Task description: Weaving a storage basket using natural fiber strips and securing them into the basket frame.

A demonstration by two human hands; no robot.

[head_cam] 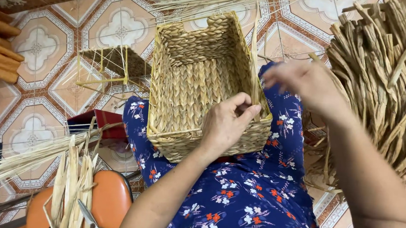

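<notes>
Your left hand (226,122) pinches the woven basket (202,74) rim, fingers together — long axis pointing away; right hand (305,84) blurred, fingers unclear, beside the straw bundle (395,78).

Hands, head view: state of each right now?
Left hand: closed, pinching a fibre strand at the woven basket rim.
Right hand: motion-blurred, cannot be told.

Rectangular woven straw basket (194,78) sits on the seated person's lap, left hand (227,124) on its near rim, right hand (305,84) raised just right of it. Big bundle of dried flat fibre strands (394,83) lies right of the basket; small yellow wire basket frame (110,68) stands on the patterned tiled floor (41,44) to its left. Near left, an orange plastic stool (113,199) carries loose dried strips (72,185) and metal scissors (91,220).
</notes>
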